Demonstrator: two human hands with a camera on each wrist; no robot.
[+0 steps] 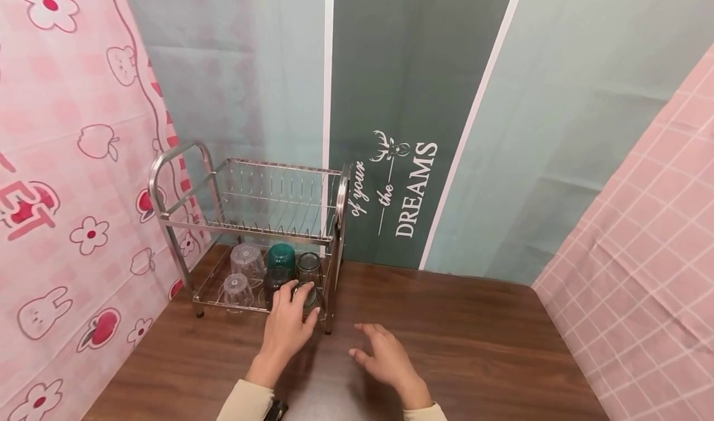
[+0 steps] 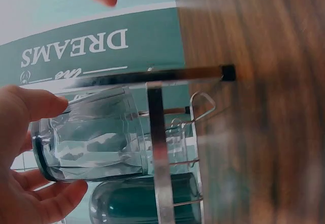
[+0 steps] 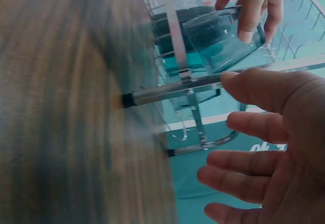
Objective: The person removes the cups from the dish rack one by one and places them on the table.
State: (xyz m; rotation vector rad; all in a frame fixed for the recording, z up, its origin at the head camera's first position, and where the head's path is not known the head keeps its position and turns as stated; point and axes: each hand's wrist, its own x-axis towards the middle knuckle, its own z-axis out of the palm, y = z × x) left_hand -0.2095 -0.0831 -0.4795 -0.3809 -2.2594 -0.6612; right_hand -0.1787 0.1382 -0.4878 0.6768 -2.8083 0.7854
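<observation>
Right hand point(image 1: 387, 359), lower centre of the head view: fingers extended, holding nothing; the table point(image 1: 474, 353) gives open room toward lower right. Left hand point(image 1: 287, 328), left of it: thumb and fingers grasp the inverted glass point(image 2: 96, 137) by its base end, in the rack's point(image 2: 162, 183) lower tier. Risk: tilting could strike its rim on the front rail or the neighbouring dark cup point(image 1: 274, 277); a light grip could slip. The backdrop point(image 1: 418, 67) bounds the far edge.
</observation>
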